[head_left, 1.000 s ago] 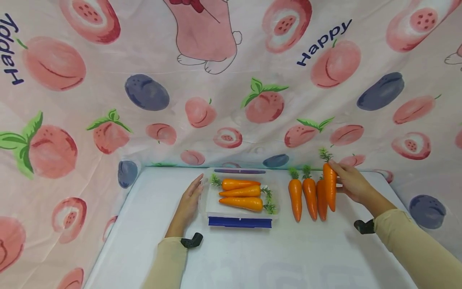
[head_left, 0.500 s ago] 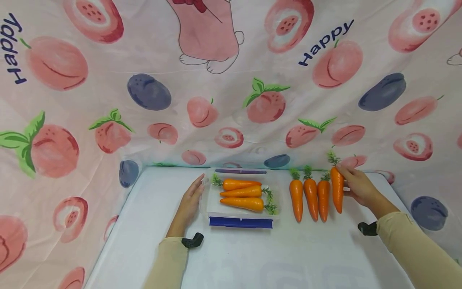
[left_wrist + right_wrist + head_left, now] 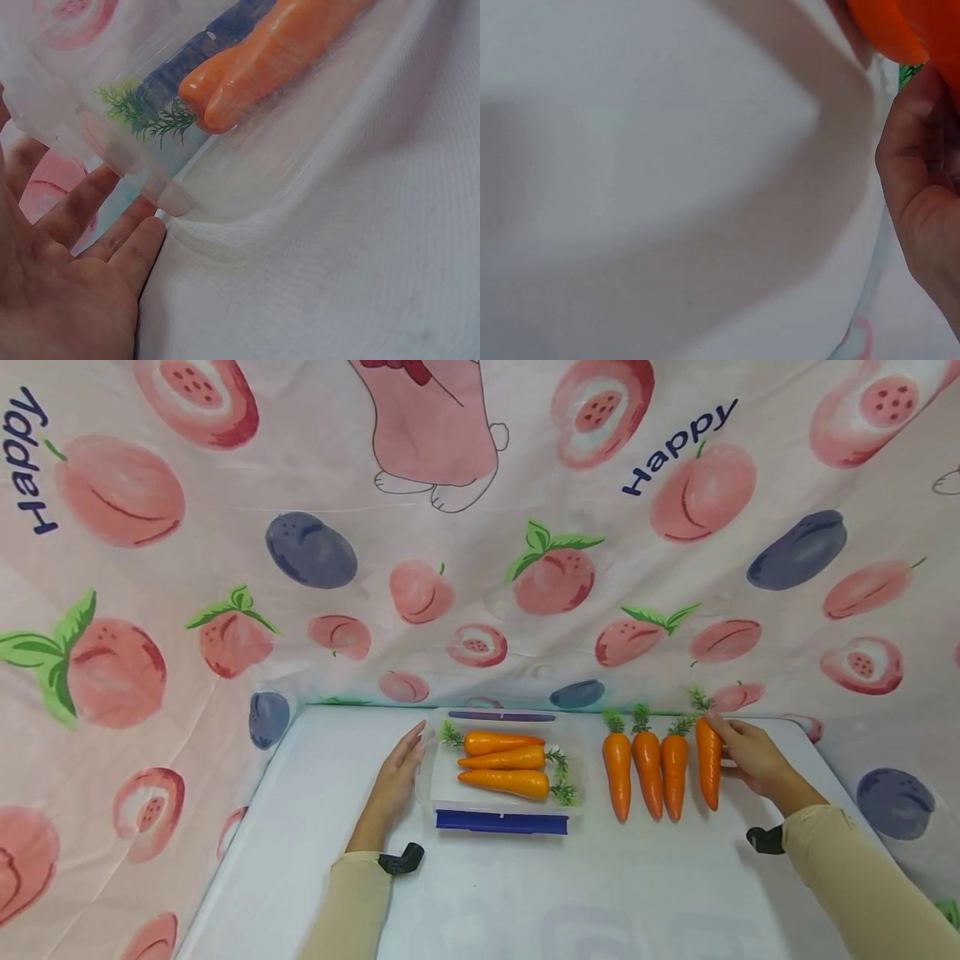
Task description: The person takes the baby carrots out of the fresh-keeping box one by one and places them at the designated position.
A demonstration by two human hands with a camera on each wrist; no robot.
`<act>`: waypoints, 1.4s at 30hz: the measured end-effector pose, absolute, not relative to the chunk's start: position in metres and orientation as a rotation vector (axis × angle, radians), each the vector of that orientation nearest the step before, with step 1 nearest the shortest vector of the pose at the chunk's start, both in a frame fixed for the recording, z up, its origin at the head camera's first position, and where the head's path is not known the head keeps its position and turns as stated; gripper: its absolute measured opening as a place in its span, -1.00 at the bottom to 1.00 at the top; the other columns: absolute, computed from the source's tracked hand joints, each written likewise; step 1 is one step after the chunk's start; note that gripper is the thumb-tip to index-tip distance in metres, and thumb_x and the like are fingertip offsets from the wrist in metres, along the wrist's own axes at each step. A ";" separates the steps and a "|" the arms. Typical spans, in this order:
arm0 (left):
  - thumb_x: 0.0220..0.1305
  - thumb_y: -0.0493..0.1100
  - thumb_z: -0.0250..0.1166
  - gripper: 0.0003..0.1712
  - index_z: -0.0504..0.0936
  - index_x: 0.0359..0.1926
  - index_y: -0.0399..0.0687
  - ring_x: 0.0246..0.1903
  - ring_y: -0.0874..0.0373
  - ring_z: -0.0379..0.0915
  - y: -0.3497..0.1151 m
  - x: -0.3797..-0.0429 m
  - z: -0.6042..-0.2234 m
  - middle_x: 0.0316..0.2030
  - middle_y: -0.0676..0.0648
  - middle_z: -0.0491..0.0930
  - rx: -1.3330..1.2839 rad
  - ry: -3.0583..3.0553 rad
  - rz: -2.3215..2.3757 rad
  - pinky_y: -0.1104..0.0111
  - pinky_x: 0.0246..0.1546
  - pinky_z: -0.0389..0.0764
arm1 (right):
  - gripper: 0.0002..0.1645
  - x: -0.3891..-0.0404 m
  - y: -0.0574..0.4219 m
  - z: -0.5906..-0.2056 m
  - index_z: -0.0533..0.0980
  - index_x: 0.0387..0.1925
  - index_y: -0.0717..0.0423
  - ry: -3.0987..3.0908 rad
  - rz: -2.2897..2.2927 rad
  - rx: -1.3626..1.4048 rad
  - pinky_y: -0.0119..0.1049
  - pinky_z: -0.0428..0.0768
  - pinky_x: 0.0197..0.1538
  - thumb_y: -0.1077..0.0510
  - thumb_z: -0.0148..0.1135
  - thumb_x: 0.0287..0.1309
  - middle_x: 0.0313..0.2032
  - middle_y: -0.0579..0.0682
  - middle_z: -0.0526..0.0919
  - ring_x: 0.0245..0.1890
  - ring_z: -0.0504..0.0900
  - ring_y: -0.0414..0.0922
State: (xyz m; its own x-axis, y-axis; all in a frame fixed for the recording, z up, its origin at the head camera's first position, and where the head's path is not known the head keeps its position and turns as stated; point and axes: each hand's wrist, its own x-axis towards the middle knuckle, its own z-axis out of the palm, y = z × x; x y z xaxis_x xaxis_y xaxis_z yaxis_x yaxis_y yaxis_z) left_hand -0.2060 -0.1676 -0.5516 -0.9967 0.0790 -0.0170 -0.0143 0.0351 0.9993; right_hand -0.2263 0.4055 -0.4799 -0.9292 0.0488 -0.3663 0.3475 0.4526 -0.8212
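At the right of the head view, my right hand [image 3: 753,760] pinches a toy carrot [image 3: 708,764] near its leafy top, its tip pointing toward me. Its thumb and fingers are partly cut off in the right wrist view. My left hand [image 3: 393,777] lies along the left wall of a clear plastic box [image 3: 424,781]; in the left wrist view its extended fingers [image 3: 79,206] touch that wall. Three carrots [image 3: 502,758] lie crosswise inside the box, the back one with leaves to the left, the others to the right.
Between the box and my right hand, three more carrots, one of them the nearest carrot [image 3: 675,777], lie side by side on the white table [image 3: 600,877]. A blue latch flap [image 3: 502,822] sticks out from the box's front. A fruit-print cloth [image 3: 480,568] hangs behind.
My right hand has moved the carrot to the right and lowered it, away from over the rightmost carrot in the row. My left hand stays at the box.
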 end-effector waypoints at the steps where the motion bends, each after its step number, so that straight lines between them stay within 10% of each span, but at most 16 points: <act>1: 0.55 0.18 0.07 -0.41 0.31 0.52 0.34 0.56 -0.09 0.05 -0.167 -0.206 -0.551 0.55 -0.09 0.20 0.073 2.205 2.140 -0.05 0.57 0.09 | 0.22 -0.227 0.407 -0.482 -0.16 0.56 0.43 2.411 -1.464 0.354 0.26 0.55 0.26 -0.52 -0.25 0.41 0.41 0.48 0.15 0.40 0.21 0.45; 42: 0.56 0.16 0.06 -0.42 0.31 0.52 0.33 0.56 -0.07 0.05 -0.167 -0.205 -0.549 0.55 -0.08 0.20 0.082 2.209 2.132 -0.02 0.58 0.09 | 0.32 -0.233 0.407 -0.500 -0.04 0.49 0.54 2.430 -1.049 0.365 0.25 0.41 0.39 -0.61 -0.29 0.34 0.37 0.54 0.21 0.27 0.36 0.37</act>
